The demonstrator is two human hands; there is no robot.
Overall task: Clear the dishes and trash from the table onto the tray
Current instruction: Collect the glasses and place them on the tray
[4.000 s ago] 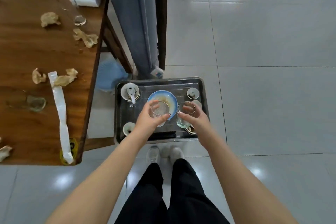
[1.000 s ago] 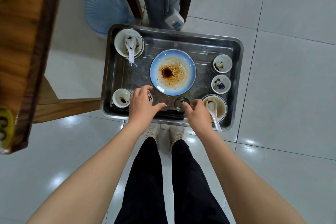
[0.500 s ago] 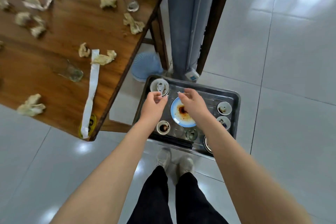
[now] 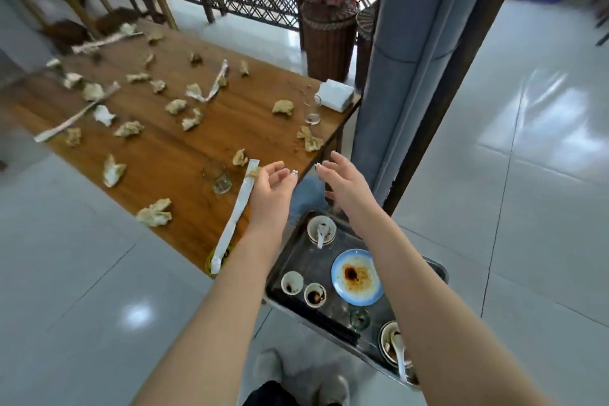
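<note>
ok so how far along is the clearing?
Done: blue plate, bowls and small cups sit on the tray. In hand: nothing; left hand and right hand are open, raised toward the table. Left: near glass, far glass, paper wrappers, many crumpled napkins on it.

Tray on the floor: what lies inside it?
A blue plate, two small cups, two bowls with spoons, black chopsticks and a green glass. The right forearm covers the tray's right side.
</note>
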